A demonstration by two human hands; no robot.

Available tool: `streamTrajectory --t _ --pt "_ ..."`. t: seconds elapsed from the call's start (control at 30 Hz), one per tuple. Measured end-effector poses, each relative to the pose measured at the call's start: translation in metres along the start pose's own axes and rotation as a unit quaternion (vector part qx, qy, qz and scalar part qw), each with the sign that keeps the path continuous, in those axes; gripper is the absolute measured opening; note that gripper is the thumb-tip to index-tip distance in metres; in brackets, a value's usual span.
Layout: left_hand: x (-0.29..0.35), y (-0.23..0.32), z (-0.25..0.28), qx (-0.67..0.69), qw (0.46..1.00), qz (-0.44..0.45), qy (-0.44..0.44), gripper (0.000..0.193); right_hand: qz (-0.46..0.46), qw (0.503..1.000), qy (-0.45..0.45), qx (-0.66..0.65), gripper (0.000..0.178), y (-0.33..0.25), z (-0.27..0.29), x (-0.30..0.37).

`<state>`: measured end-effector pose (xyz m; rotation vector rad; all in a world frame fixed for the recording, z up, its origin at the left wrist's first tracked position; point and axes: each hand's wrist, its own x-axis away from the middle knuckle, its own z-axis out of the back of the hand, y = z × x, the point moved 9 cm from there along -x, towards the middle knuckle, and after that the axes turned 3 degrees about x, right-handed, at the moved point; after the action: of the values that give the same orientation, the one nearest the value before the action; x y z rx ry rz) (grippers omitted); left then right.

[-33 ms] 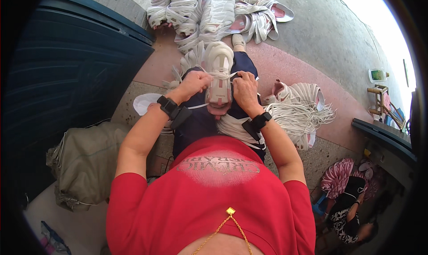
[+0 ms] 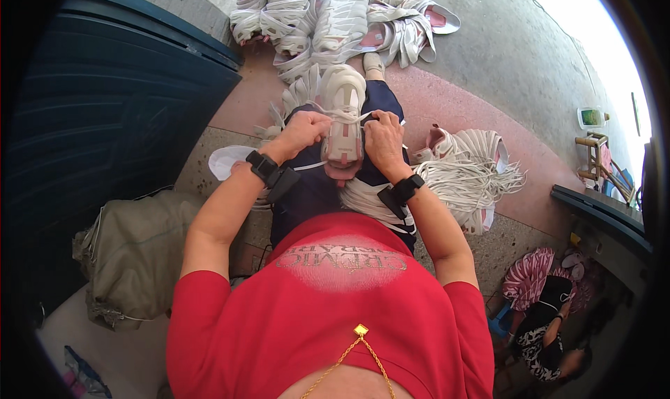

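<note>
Nearest: red shirt (image 2: 328, 329), then navy trouser legs (image 2: 296, 203). Noted over lap, betw. both hands: white-and-pink shoe (image 2: 342, 148), approx. centred, w/ long axis running fore-and-aft, heel end twd. body, rounded toe pointing away. Left hand (image 2: 305, 132) at L edge, right hand (image 2: 384, 141) at R edge; approx. equally close, neither clearly nearer. Also noted: white lace (image 2: 343, 115) crossing shoe from side to side, i.e. roughly square to its long axis, betw. L and R fingertips. Re grip: L thumb and fingers drawn together, apparently pinching lace at shoe's edge; R likewise, fingers curled, apparently pinching lace on opp. side. No visible spread in either; exact fingertip contact too small to confirm. Loose strand (image 2: 309, 166) running from heel end twd. L wrist. Black wrist devices on both arms, L (image 2: 264, 167) and R (image 2: 408, 187). R of lap: bundle of white laces (image 2: 464, 182), next to row of nested shoes (image 2: 474, 145). L of lap: flat white piece (image 2: 222, 160), partly behind forearm; further L, olive sack (image 2: 150, 252) and dark blue door (image 2: 118, 113). Lower R, apart: co-worker (image 2: 548, 322) in dark clothing, by pink-striped pile (image 2: 523, 277). Beyond foot: rows of white shoes (image 2: 342, 22), some w/ pink linings. Far R: wooden stool (image 2: 593, 148), then plastic bottle (image 2: 592, 117).
</note>
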<state>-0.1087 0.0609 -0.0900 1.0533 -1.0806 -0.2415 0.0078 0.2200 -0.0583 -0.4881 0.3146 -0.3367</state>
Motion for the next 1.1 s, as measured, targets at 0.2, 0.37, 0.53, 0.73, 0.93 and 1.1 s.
streamTrajectory --t 0.2,0.37,0.53,0.73,0.93,1.1 --pt "0.010 0.003 0.019 -0.155 0.981 -0.053 0.099 0.024 0.017 1.000 0.008 0.022 0.012 -0.012 -0.001 -0.006" --pt "0.011 0.022 0.010 -0.426 0.873 -0.171 0.165 0.023 -0.049 0.999 0.006 0.016 0.011 0.001 -0.002 -0.007" --pt "0.011 0.038 -0.006 -0.552 0.801 -0.191 0.133 0.015 -0.057 0.998 -0.013 0.023 0.013 0.006 -0.005 -0.006" --pt "0.012 0.057 -0.019 -0.606 0.757 -0.217 0.116 0.010 -0.033 0.999 0.002 0.039 0.013 0.001 -0.002 -0.007" --pt "0.012 0.056 -0.018 -0.585 0.778 -0.190 0.125 0.010 -0.032 0.999 -0.014 0.036 0.014 0.001 -0.002 -0.008" --pt "0.014 0.054 -0.023 -0.577 0.784 -0.196 0.118 0.010 -0.026 0.999 0.000 0.038 0.014 0.001 0.000 -0.007"
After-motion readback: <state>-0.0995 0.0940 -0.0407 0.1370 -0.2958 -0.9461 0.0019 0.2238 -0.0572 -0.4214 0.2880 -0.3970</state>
